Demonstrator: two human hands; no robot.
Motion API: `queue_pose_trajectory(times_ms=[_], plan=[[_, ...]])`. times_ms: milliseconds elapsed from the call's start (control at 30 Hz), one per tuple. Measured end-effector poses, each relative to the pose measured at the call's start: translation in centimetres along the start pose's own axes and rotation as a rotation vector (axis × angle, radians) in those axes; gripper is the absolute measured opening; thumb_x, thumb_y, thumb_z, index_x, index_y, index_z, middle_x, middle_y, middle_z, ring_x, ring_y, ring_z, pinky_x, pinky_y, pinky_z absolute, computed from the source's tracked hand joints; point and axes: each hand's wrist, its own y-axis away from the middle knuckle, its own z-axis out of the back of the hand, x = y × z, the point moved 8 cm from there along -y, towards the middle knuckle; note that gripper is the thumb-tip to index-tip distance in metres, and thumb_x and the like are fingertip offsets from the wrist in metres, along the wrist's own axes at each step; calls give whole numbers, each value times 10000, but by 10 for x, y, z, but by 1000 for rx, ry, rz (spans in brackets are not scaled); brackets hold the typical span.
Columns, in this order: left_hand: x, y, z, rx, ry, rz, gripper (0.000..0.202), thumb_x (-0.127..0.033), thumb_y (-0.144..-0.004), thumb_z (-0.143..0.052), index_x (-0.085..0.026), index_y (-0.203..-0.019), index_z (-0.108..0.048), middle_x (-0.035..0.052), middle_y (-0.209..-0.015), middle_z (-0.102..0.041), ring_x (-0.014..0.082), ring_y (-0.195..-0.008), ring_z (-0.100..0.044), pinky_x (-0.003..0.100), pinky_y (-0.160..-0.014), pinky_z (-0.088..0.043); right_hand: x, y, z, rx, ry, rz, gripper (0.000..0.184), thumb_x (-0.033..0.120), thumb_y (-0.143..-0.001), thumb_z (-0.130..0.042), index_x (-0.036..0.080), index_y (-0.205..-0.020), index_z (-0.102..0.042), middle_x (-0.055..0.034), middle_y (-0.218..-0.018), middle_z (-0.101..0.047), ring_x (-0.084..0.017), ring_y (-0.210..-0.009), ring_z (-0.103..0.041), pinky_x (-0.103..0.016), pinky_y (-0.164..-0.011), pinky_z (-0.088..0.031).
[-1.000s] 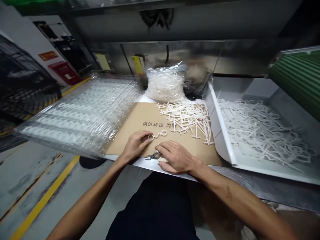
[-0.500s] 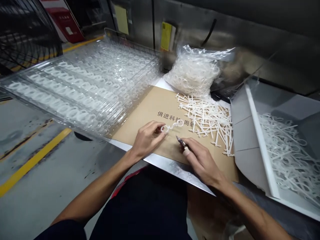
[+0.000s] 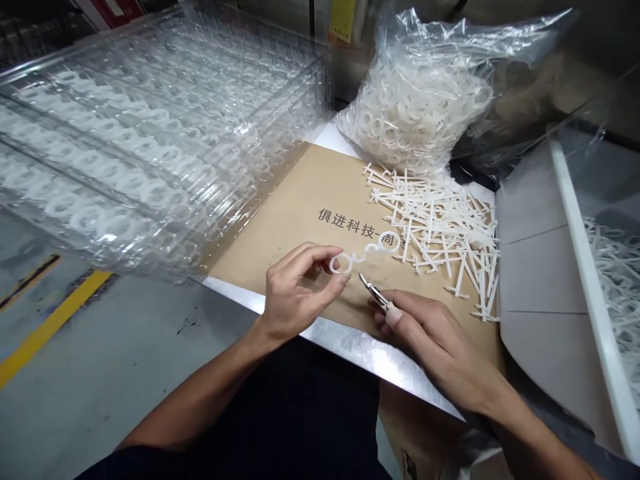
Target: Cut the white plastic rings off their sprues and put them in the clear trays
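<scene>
My left hand (image 3: 295, 293) pinches one end ring of a white plastic part (image 3: 367, 252) made of rings joined in a row, lifted a little above the brown cardboard sheet (image 3: 300, 220). My right hand (image 3: 435, 340) is closed on small metal cutters (image 3: 373, 291) whose tips point up towards the part, just below its ring. A tape wrap shows on one right finger.
A pile of white cut-off plastic sticks (image 3: 440, 227) lies on the cardboard to the right. Behind it stands a clear bag of white rings (image 3: 420, 113). Stacked clear blister trays (image 3: 140, 147) fill the left. A white bin (image 3: 590, 267) with more parts stands at the right.
The view has dropped closer to the bench. My left hand has lifted the ringed part off the cardboard, and my right hand has raised the cutters' tips towards it.
</scene>
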Motion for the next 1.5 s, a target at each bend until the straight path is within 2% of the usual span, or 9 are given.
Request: queue_pose_trajectory(times_ms=[400,767,1033,1233,1500], plan=[[-14,-3,-4,43,-79,-101,289,-107,-837,-783,-162,-1113,-714,16,-903,-721,105,-792,-663,228,-711,-560,-8,-3,-1,-11,-52,-21,339,379,-1109,-395,212,-953,-645,-22,-885,-699,-194,-792,-639,-327,-726,-465],[-15,-2,-7,52,-104,-127,270,-143,-871,-760,-179,-1133,-707,15,-887,-720,112,-778,-664,242,-691,-575,-13,-5,-3,-24,-69,-24,344,398,-1113,-401,218,-963,-652,-25,-882,-699,-196,-783,-640,-330,-713,-485],[-18,-3,-9,80,-114,-157,300,-109,-854,-774,-164,-1140,-702,11,-884,-717,107,-790,-665,237,-710,-575,-16,-4,-3,-34,-78,-39,370,433,-1113,-394,222,-958,-655,-30,-867,-683,-200,-766,-626,-338,-695,-487],[-18,-2,-10,87,-114,-168,307,-114,-860,-776,-165,-1153,-700,10,-879,-718,102,-784,-664,226,-701,-569,-22,-3,-4,-46,-100,-55,392,457,-1104,-411,222,-837,-576,-43,-894,-709,-206,-782,-646,-343,-691,-507],[-18,-1,-10,94,-133,-161,275,-148,-885,-756,-186,-1152,-697,6,-873,-721,105,-779,-667,231,-703,-577,-22,-3,-4,-44,-102,-57,404,465,-1104,-407,221,-818,-554,-45,-895,-711,-206,-791,-655,-345,-698,-517]])
